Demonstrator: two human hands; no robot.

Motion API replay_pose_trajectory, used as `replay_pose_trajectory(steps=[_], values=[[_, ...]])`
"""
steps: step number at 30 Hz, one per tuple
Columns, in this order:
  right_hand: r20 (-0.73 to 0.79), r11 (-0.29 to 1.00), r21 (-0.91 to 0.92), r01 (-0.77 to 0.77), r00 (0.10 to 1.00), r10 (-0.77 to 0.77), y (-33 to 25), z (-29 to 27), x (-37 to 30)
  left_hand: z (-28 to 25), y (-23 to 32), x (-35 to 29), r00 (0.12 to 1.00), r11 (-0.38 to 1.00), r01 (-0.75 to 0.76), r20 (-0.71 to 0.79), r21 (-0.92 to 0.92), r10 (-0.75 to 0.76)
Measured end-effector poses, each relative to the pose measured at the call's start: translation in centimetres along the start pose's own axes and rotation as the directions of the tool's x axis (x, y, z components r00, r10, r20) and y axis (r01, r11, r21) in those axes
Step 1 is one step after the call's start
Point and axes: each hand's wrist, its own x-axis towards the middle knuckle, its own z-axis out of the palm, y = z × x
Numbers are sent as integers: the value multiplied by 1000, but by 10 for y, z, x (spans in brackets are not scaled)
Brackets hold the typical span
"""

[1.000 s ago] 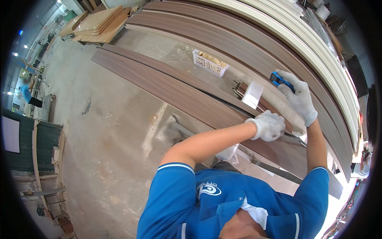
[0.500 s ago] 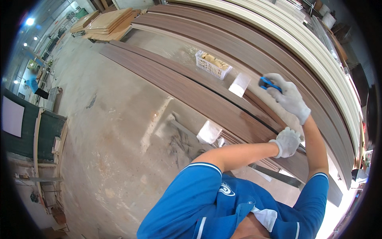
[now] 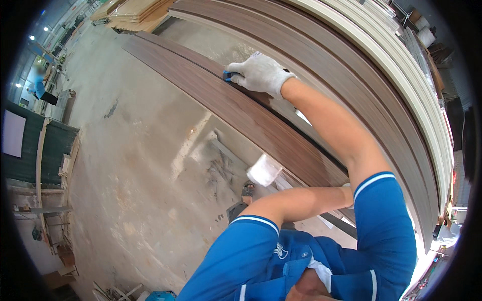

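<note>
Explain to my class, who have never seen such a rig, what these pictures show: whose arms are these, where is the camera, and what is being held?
There is no robot here. A person in a blue short-sleeved shirt with white trim wears a wide fisheye camera on the head, looking down, so straight edges bend. The right hand, in a pale grey-white glove, holds a small blue-and-black tool at the upper edge of a long brown wood-grain board. The gloved left hand is mostly hidden behind the right arm, so its grip cannot be told. Beyond lie more long brown lengths, then cream-coloured ones. A soft-looking white bundle sits by the board's near edge.
</note>
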Motion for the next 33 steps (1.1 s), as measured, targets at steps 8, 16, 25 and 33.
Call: replay_pose_trajectory(steps=[8, 16, 25, 33], values=[[-34, 994, -46, 97, 995, -99, 21, 1, -100, -8, 7, 8, 987, 851, 80, 79, 519, -141], [-94, 985, -35, 167, 981, -170, 45, -5, -218, -30, 42, 7, 984, 802, 55, 102, 594, -143], [137, 995, -71, 75, 988, -65, 63, -38, -343, -22, 32, 14, 934, 696, 56, 208, 716, -289], [-347, 807, 419, -416, 748, 566, 81, -94, -551, 33, 29, 49, 947, 730, 1, 235, 684, -221]])
